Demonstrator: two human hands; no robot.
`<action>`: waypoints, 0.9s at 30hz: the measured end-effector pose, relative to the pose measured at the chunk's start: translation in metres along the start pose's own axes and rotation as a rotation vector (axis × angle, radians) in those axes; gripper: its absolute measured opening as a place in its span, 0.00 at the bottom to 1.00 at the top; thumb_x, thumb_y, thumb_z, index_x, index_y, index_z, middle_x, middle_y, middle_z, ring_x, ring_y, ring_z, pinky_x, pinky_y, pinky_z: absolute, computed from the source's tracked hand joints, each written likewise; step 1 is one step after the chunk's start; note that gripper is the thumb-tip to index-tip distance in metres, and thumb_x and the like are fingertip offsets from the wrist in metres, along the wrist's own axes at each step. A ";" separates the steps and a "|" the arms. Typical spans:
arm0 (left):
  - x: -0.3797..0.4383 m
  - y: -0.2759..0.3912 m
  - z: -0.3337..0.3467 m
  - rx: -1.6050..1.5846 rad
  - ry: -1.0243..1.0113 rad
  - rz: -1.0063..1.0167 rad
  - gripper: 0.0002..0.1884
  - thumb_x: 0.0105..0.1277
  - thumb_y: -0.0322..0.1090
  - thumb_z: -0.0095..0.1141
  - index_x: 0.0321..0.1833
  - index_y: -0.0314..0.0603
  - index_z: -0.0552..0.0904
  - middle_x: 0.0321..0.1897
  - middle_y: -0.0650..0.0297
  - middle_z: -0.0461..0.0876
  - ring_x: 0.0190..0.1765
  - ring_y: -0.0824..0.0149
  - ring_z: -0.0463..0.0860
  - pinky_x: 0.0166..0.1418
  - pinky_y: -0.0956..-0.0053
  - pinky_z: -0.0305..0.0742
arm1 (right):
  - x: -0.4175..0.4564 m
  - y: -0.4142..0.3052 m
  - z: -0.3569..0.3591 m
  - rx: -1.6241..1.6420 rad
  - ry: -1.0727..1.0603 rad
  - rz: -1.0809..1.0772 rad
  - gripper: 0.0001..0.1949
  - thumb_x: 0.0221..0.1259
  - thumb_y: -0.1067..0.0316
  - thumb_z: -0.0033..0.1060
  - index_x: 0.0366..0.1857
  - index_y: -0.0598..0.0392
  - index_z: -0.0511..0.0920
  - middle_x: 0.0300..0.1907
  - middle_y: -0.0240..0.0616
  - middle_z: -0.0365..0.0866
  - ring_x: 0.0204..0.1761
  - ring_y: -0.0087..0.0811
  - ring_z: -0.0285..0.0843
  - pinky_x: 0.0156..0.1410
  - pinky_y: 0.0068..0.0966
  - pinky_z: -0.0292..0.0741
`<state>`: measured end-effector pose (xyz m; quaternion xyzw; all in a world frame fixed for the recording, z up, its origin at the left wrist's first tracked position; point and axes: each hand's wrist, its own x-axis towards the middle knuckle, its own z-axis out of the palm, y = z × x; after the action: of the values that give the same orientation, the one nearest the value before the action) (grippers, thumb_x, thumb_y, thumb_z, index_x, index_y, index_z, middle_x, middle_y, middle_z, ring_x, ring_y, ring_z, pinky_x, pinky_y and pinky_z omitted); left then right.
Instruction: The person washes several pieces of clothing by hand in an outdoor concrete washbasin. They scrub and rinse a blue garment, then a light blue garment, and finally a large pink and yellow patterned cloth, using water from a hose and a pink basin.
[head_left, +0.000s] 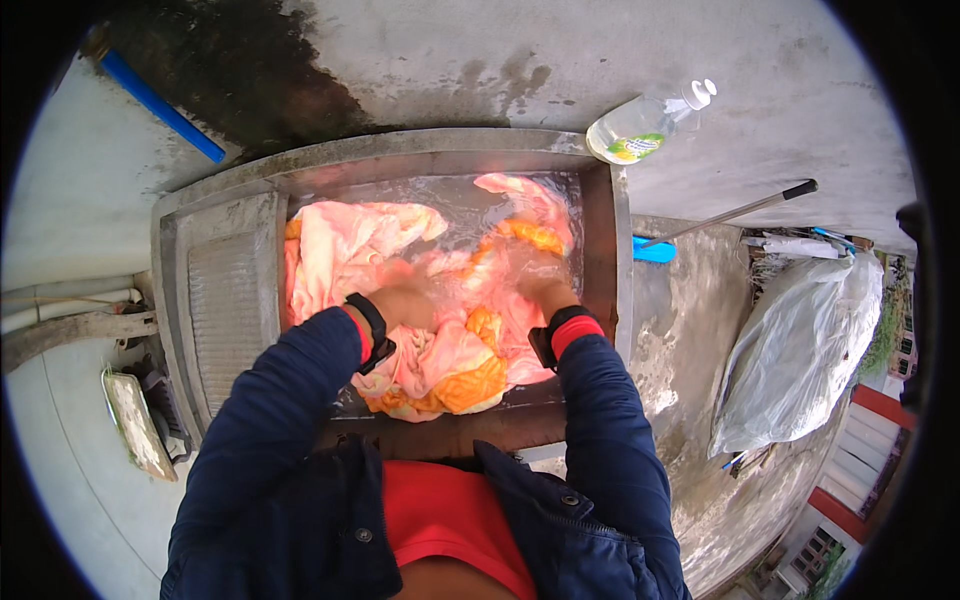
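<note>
A large pink and orange cloth (465, 349) lies bunched and soaked in the water of a concrete wash basin (600, 262). Both of my hands are in among its folds. My left hand (405, 296), blurred by motion, presses at the cloth's middle-left part. On the right side, my right hand (541, 277) reaches into the wet fabric near an orange patch. Water and cloth hide the fingers of both hands, so their grip does not show. A black band sits on each wrist.
A ribbed concrete washboard (232, 300) forms the basin's left end. At the far right corner, a clear bottle (634, 135) of liquid stands on the rim. Beyond the right wall are a blue long-handled tool (654, 250) and a pile under plastic sheeting (799, 345). A blue pipe (161, 105) is at upper left.
</note>
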<state>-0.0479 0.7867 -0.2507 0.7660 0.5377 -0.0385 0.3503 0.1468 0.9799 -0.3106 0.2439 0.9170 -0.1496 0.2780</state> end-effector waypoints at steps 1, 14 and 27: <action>0.011 -0.026 0.012 -0.097 0.045 -0.125 0.34 0.57 0.49 0.61 0.67 0.46 0.72 0.63 0.48 0.75 0.68 0.52 0.69 0.68 0.56 0.67 | 0.019 0.003 -0.010 0.069 -0.014 -0.033 0.38 0.59 0.50 0.61 0.71 0.56 0.59 0.67 0.61 0.64 0.69 0.61 0.61 0.64 0.54 0.69; 0.008 -0.003 -0.021 -0.877 0.199 -0.261 0.30 0.59 0.38 0.65 0.65 0.39 0.76 0.56 0.55 0.82 0.57 0.60 0.81 0.61 0.71 0.73 | -0.096 -0.039 -0.079 1.155 0.601 -0.075 0.27 0.53 0.85 0.53 0.60 0.57 0.66 0.53 0.39 0.76 0.56 0.32 0.75 0.61 0.29 0.73; -0.211 0.040 -0.056 -1.202 0.641 -0.414 0.25 0.59 0.25 0.60 0.62 0.32 0.74 0.49 0.62 0.83 0.50 0.69 0.81 0.58 0.74 0.74 | -0.166 0.015 -0.042 0.918 0.546 0.123 0.21 0.56 0.85 0.50 0.55 0.59 0.70 0.49 0.49 0.81 0.57 0.41 0.79 0.60 0.32 0.75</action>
<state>-0.1200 0.6436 -0.0965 0.2960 0.6768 0.4262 0.5223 0.2573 0.9494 -0.1825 0.4237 0.7802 -0.4497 -0.0974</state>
